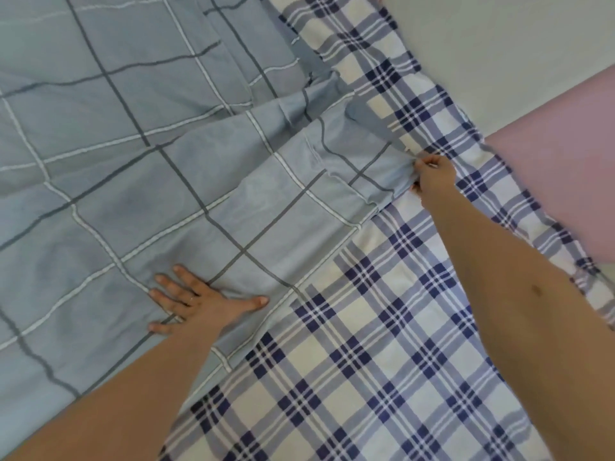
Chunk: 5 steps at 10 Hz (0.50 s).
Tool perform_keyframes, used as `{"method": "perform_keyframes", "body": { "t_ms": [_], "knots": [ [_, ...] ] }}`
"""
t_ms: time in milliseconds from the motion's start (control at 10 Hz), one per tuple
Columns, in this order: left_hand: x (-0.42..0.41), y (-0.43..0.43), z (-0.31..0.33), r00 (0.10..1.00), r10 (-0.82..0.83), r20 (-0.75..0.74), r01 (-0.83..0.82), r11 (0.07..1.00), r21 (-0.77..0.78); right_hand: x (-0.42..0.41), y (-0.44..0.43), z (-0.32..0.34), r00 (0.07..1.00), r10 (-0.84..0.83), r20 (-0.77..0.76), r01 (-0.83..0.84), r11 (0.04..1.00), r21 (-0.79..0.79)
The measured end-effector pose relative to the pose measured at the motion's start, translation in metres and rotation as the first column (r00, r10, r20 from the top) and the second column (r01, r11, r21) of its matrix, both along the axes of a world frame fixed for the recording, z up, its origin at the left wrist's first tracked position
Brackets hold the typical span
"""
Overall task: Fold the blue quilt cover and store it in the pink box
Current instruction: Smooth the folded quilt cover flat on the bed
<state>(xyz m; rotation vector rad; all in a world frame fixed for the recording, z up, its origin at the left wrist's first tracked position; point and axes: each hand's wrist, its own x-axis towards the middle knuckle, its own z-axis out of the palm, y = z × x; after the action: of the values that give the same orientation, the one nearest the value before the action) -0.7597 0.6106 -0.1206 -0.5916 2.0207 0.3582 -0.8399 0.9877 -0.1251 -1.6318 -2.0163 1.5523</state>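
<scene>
Pressing flat on the blue quilt cover [133,161] with your left hand [199,302], you have the fingers straight and spread, palm down, holding nothing, just inside the cover's near edge. Your right hand [434,176] reaches farther out, its fingers and thumb curled tight round a gathered bunch of the cover's edge, where the cloth puckers into folds. The cover lies spread over the left and upper part of the view, its grey and white grid lines running aslant. Under it, and bare on your right, lies a blue-and-white plaid sheet [382,327]. Past the sheet's right edge a pink surface [549,181] shows; whether it is the box cannot be told. A pale plain surface [499,44] lies above it.
</scene>
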Motion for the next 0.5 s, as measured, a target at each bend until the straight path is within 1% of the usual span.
{"method": "perform_keyframes", "body": {
  "t_ms": [100,200,300,400,500],
  "knots": [
    [-0.003,0.001,0.002,1.0,-0.01,0.015,0.01,1.0,0.0,-0.001,-0.007,-0.001,0.955,-0.294,0.028,0.294,0.956,-0.015],
    [-0.003,0.004,0.001,1.0,-0.011,0.015,0.011,1.0,0.001,0.001,-0.056,0.01,0.981,-0.008,0.194,-0.113,0.792,0.601],
    [-0.001,0.008,0.003,1.0,-0.021,-0.006,0.021,1.0,-0.004,0.017,-0.122,-0.002,0.236,0.845,0.48,-0.728,-0.173,0.663],
    [-0.006,0.01,0.003,1.0,-0.012,0.01,0.013,1.0,-0.02,0.008,-0.102,-0.028,-0.163,0.603,0.781,-0.861,-0.473,0.185],
    [-0.008,0.006,-0.004,0.999,-0.022,0.023,0.022,0.999,-0.026,-0.01,-0.068,-0.039,0.288,0.553,0.782,-0.956,0.219,0.197]
  ]
}}
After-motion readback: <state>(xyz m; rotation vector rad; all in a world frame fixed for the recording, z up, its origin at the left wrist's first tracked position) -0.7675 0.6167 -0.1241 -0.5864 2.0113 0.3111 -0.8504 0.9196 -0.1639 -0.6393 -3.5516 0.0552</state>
